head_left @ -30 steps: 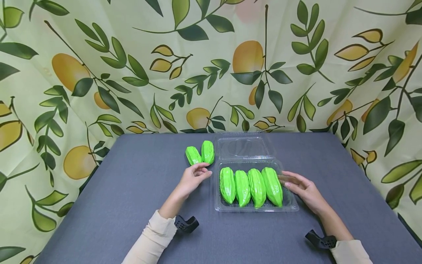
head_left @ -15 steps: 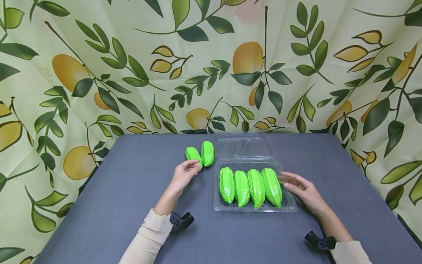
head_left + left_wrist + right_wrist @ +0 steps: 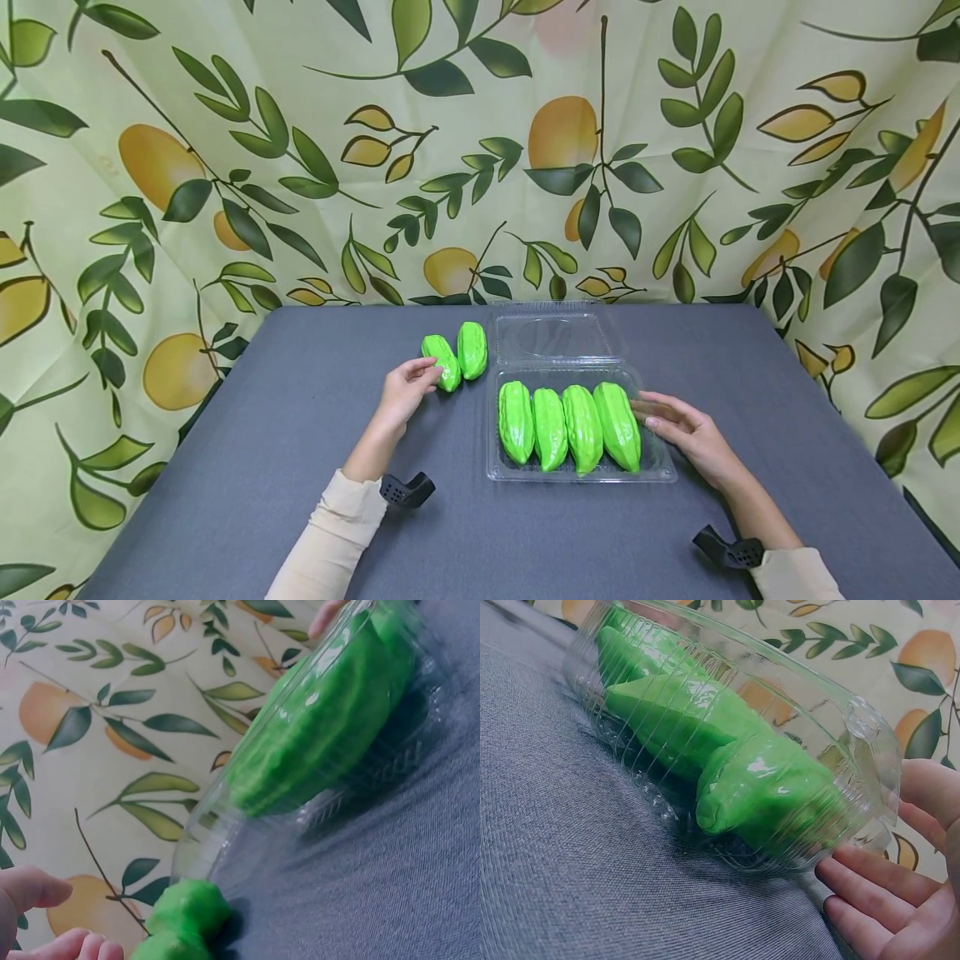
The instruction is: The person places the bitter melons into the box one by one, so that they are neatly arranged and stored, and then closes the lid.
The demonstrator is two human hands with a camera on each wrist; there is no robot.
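Two green bitter melons, a left one (image 3: 442, 363) and a right one (image 3: 472, 350), lie on the table left of the clear plastic container (image 3: 581, 478). My left hand (image 3: 405, 390) is at the left side of the left one, fingertips overlapping it in the head view. In the left wrist view its thumb (image 3: 34, 889) and fingers (image 3: 79, 946) are apart, with the pair of melons beyond them. Several more bitter melons (image 3: 550, 429) lie side by side in the container. My right hand (image 3: 690, 429) touches the container's right side, its fingers (image 3: 874, 896) extended against the wall.
The container's hinged lid (image 3: 555, 333) lies folded back behind its base. Grey cloth covers the table (image 3: 300, 433). A leaf-and-fruit printed curtain (image 3: 480, 108) hangs along the back edge. Both wrists wear black camera mounts (image 3: 407, 490).
My left hand has moved left, from in front of the right loose bitter melon to the left one's side, uncovering both. The right hand stays at the container.
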